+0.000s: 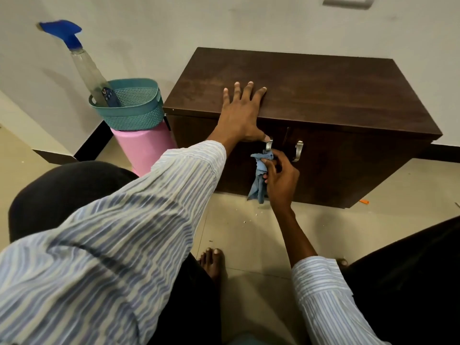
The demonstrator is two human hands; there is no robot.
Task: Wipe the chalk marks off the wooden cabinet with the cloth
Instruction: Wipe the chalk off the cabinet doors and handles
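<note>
A low dark-brown wooden cabinet (323, 90) stands against the wall, with two doors and two metal handles. My left hand (240, 113) lies flat on the front edge of its top, fingers spread, thumb hanging down by the left handle (268, 145). My right hand (280, 180) holds a crumpled blue cloth (260, 175) against the left door just below that handle; the cloth's loose end dangles toward the floor. I cannot make out chalk marks on the door; the top shows only a faint dusty haze.
Left of the cabinet, a teal basket (139, 105) sits on a pink bin (144, 145) and holds a spray bottle (87, 70) with a blue nozzle. My knees and a bare foot (214, 265) are on the tiled floor. A small orange object (364, 201) lies right.
</note>
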